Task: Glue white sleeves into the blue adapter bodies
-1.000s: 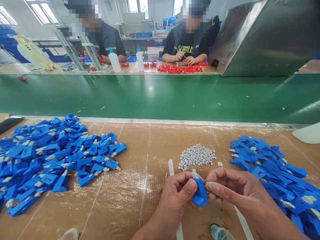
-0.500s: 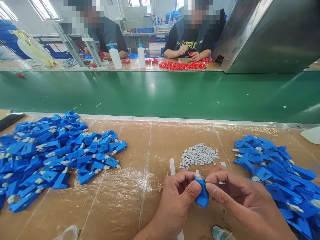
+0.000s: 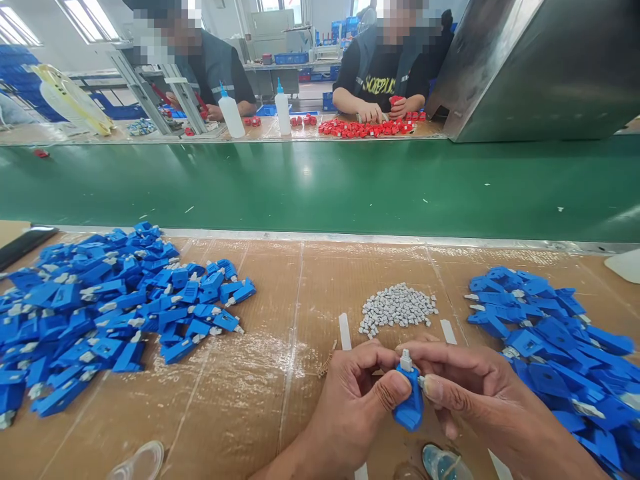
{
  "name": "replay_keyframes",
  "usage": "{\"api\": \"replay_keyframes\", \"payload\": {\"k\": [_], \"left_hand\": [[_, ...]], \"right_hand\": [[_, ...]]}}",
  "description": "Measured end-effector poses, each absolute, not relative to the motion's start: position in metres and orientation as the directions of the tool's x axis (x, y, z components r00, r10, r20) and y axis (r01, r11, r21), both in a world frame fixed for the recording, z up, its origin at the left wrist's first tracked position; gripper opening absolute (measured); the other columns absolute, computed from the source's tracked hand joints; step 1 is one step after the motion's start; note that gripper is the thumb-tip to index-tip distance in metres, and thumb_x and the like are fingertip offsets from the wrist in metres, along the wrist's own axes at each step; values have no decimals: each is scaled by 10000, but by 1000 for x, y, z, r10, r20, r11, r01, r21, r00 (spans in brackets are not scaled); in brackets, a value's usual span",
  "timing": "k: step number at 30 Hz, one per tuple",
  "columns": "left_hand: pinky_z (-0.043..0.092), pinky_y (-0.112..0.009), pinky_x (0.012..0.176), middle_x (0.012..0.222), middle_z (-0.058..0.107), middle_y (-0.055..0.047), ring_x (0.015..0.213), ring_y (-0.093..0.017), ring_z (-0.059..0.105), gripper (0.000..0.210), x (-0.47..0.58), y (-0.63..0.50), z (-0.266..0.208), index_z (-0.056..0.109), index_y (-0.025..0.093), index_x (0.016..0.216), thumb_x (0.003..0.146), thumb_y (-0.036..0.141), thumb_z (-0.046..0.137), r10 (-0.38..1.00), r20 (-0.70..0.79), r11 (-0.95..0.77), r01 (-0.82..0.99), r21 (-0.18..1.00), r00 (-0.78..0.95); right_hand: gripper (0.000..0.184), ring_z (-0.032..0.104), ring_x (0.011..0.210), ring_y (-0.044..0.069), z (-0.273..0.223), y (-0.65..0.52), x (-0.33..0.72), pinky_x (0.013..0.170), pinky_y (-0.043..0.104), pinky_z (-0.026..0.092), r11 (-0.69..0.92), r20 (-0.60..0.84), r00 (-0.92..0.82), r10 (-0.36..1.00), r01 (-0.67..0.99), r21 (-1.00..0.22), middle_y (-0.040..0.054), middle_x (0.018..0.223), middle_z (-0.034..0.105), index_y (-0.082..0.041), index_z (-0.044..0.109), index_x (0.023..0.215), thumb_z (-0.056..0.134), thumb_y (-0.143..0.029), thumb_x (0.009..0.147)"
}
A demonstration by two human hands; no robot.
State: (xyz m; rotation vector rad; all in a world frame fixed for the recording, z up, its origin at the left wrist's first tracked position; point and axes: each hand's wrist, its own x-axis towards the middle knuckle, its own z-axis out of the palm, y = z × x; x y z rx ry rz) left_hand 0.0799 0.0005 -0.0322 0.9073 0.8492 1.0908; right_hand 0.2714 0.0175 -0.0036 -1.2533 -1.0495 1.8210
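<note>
My left hand [image 3: 357,393] grips a blue plastic part [image 3: 411,408] between thumb and fingers. A light grey tip [image 3: 406,360] sticks up from its top end. My right hand [image 3: 470,387] is closed at the part's right side, its thumb and forefinger pinching a small grey piece [image 3: 423,381] against it. Just beyond my hands lies a heap of small grey pieces [image 3: 397,308]. Blue parts with grey tips are piled on the left [image 3: 115,293], and another pile of blue parts [image 3: 555,353] is close to my right forearm.
Cardboard covers the table [image 3: 260,400]. Beyond its metal edge runs a green belt [image 3: 300,187]. Clear plastic cups [image 3: 137,461] stand near the front. Across the belt, two people work near white bottles [image 3: 231,117] and red parts [image 3: 367,128]. A metal housing [image 3: 540,80] rises at right.
My hands and the blue part have shifted slightly right and down. The small grey piece at its side now shows more clearly. Opposite, a co-worker's hand has lowered to the red parts.
</note>
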Motion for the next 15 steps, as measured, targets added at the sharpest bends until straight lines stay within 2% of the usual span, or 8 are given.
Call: {"api": "replay_keyframes", "payload": {"k": [4, 9, 13, 15], "left_hand": [[421, -292, 732, 793, 600, -29, 743, -148, 508, 504, 78, -4, -35, 887, 171, 942, 967, 664, 785, 963, -83, 169, -334, 927, 257], [431, -280, 730, 795, 585, -20, 746, -137, 516, 485, 79, -5, -30, 876, 157, 947, 986, 631, 782, 963, -85, 174, -350, 921, 254], [425, -266, 710, 778, 554, -5, 733, -128, 498, 480, 80, -6, -28, 854, 161, 906, 983, 630, 788, 966, -97, 184, -377, 908, 238], [418, -258, 697, 763, 531, 6, 722, -123, 482, 471, 80, -6, -29, 825, 165, 868, 988, 619, 788, 972, -87, 168, -383, 908, 220]], "right_hand": [[494, 553, 524, 71, -3, 17, 268, 468, 175, 533, -461, -393, -341, 854, -142, -876, -33, 730, 577, -229, 932, 1016, 1031, -624, 738], [464, 592, 514, 57, 0, 15, 266, 512, 165, 560, -499, -419, -330, 846, -213, -840, -48, 719, 626, -251, 912, 1010, 1076, -560, 706], [408, 648, 570, 84, 0, 12, 266, 555, 173, 552, -464, -406, -263, 875, -217, -859, -32, 719, 672, -221, 825, 867, 1070, -518, 736], [385, 662, 605, 112, -2, 13, 268, 573, 204, 562, -424, -372, -274, 887, -167, -890, -9, 751, 696, -215, 808, 813, 1037, -523, 784]]}}
